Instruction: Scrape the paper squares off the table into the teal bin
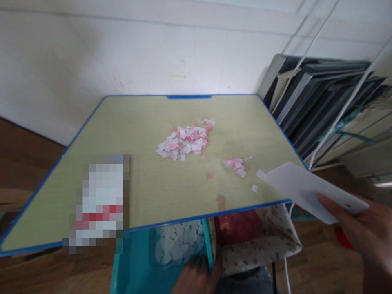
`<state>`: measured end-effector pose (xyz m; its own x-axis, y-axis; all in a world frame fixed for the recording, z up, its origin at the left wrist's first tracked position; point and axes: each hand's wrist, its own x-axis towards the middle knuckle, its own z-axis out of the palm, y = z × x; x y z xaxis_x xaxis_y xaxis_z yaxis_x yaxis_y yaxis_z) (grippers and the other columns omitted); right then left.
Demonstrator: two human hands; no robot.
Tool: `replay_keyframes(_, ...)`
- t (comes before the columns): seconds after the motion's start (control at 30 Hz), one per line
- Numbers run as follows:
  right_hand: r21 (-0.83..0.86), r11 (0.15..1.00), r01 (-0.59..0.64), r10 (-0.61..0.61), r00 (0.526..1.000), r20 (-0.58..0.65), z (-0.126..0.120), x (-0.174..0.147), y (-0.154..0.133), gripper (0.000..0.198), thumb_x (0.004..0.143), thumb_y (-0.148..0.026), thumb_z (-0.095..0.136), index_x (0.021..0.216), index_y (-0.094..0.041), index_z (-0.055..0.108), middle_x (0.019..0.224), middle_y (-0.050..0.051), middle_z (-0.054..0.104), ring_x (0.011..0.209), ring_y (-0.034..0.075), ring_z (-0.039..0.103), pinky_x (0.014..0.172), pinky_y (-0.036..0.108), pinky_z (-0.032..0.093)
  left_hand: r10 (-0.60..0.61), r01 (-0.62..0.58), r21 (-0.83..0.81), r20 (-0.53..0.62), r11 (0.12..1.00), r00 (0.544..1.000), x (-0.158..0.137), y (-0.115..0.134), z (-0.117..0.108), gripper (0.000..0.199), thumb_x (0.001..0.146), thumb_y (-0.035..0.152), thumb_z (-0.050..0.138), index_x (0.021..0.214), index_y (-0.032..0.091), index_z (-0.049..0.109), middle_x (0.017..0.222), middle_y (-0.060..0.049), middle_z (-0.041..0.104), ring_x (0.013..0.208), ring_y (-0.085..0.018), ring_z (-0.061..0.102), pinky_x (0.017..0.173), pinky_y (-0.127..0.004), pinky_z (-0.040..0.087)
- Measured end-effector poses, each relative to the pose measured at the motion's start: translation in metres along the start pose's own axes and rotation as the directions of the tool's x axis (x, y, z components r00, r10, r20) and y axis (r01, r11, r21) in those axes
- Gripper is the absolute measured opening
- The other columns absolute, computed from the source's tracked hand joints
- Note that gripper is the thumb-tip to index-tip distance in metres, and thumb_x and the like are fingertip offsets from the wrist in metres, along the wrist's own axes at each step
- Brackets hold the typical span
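1. We see a flat white plastic card [306, 192] with rounded corners, held by the right hand [364, 237] at its near right end; it tilts over the table's near right edge, its far corner pointing towards the scraps
2. A large heap of small pink and white paper scraps [185, 141] lies near the middle of the tabletop, loosely spread
3. A smaller cluster of scraps [236, 164] lies just beside the card's far corner, with a few loose bits closer to the edge
4. A teal bin [171, 253] below the table's near edge holds white scraps; the left hand [196, 277] rests at its rim
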<state>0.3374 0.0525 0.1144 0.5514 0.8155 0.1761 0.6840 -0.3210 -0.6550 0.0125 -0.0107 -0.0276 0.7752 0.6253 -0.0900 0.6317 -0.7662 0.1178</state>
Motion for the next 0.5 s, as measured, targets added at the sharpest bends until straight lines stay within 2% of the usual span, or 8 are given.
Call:
replay_keyframes(0.07,-0.038,0.999,-0.029,0.025,0.996,-0.085,0.001,-0.004,0.001,0.029,0.072,-0.039,0.067,0.082,-0.014,0.077,0.070,0.005,0.076,0.067,0.028,0.073,0.057,0.027,0.056,0.026,-0.026,0.016,-0.001,1.000,1.000,0.000,0.000,-0.001,0.065,0.061,0.000,0.062,0.124,0.016,0.061,0.066,-0.005,0.066,0.050,-0.020,0.060,0.052,-0.027,0.052)
replay_keyframes(0.17,-0.029,0.998,-0.056,0.052,0.990,-0.129,0.003,-0.013,0.002,0.032,0.070,-0.041,0.069,0.083,-0.013,0.076,0.072,0.006,0.076,0.071,0.030,0.073,0.060,0.029,0.057,0.046,-0.049,0.056,0.055,0.997,0.997,0.001,0.001,-0.002,0.069,0.060,-0.002,0.059,0.127,0.015,0.059,0.067,-0.006,0.066,0.053,-0.022,0.061,0.052,-0.029,0.053)
replay_keyframes(0.33,0.050,0.998,0.027,-0.026,0.999,-0.021,0.007,-0.021,-0.001,0.021,0.067,-0.037,0.070,0.069,-0.017,0.076,0.056,0.001,0.070,0.050,0.024,0.067,0.044,0.026,0.051,0.060,-0.064,0.049,0.088,0.997,0.994,0.001,0.000,-0.003,0.067,0.060,-0.001,0.058,0.125,0.014,0.059,0.065,-0.005,0.065,0.052,-0.022,0.060,0.052,-0.029,0.052)
replay_keyframes(0.5,0.069,0.996,0.050,-0.049,0.999,-0.017,0.007,-0.019,-0.006,0.020,0.068,-0.035,0.069,0.066,-0.017,0.075,0.056,0.001,0.070,0.049,0.022,0.066,0.044,0.024,0.050,0.057,-0.058,0.066,0.028,0.996,0.998,0.000,-0.002,-0.001,0.059,0.061,0.000,0.060,0.119,0.015,0.063,0.064,-0.004,0.064,0.053,-0.022,0.060,0.053,-0.028,0.050)
